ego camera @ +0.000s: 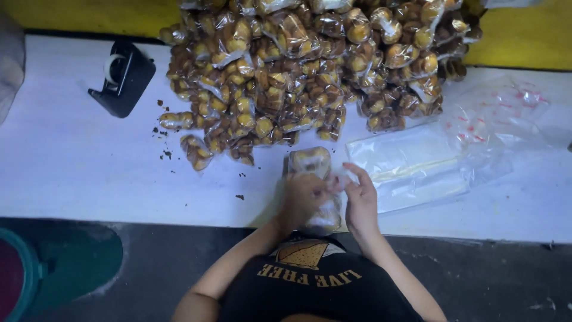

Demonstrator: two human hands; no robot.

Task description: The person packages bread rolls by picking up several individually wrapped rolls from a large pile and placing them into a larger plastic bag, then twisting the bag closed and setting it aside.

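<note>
Both my hands meet at the near edge of a white table (71,161). My left hand (302,197) grips a clear plastic bag of small golden-brown cakes (311,162), which lies lengthwise in front of me. My right hand (360,201) pinches the same bag's clear film at its right side. Part of the bag is hidden under my fingers.
A big heap of similar filled cake bags (298,65) covers the far middle of the table. A stack of empty clear bags (429,161) lies to the right. A black tape dispenser (122,77) stands at the far left. Brown crumbs (164,134) dot the table.
</note>
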